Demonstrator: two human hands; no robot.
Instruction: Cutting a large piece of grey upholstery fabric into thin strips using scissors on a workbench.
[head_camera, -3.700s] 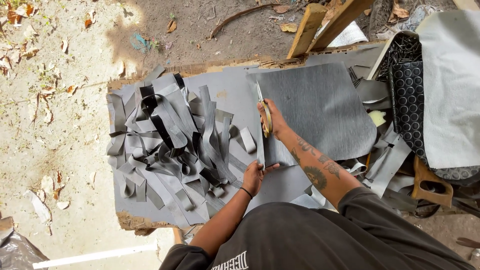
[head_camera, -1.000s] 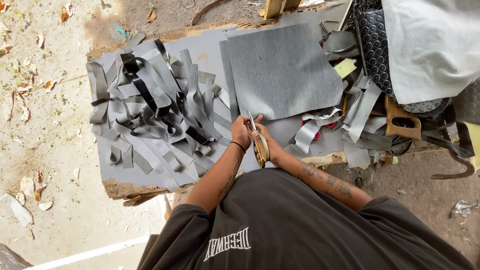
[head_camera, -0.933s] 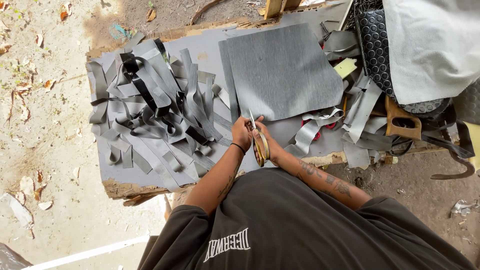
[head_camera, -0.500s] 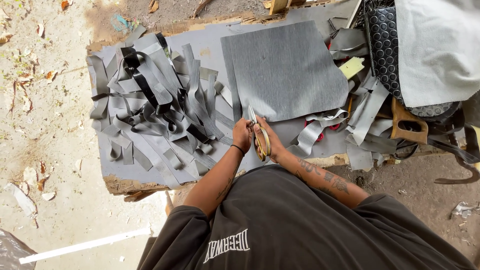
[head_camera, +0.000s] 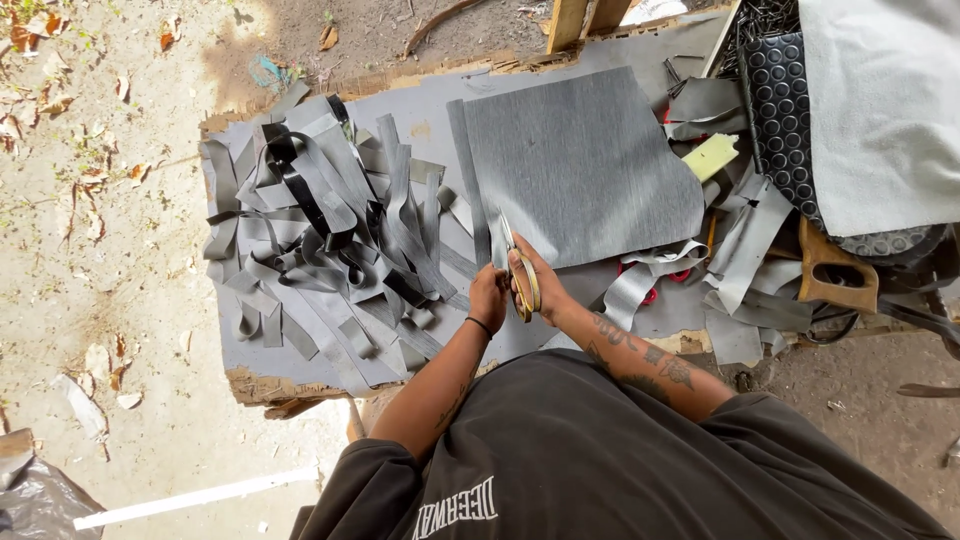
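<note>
Nearest the camera, the person's dark shirt fills the lower frame, and both forearms reach up from it toward the tabletop (head_camera: 330, 385). The right hand (head_camera: 535, 285) has its grip clamped on the yellow-handled scissors (head_camera: 518, 275), whose blades point away from the body into the near edge of the grey sheet (head_camera: 585, 165). The left hand (head_camera: 488, 298) sits just left of that grip, touching it; its fingers are curled in, and whether they pinch the narrow strip being cut off the sheet cannot be told. A dark band circles the left wrist.

Just beyond the grip the grey sheet lies flat, its long left edge running straight away from the scissors. To the left of the grip a loose heap of grey and black strips (head_camera: 320, 240) spreads over the tabletop. To the right of the grip lie more offcuts, something red half hidden under them, and a wooden saw handle (head_camera: 835, 275). Farther right and beyond are a black studded mat (head_camera: 790, 130) and a pale cloth (head_camera: 890, 100). Farthest off, bare ground with dry leaves surrounds the tabletop.
</note>
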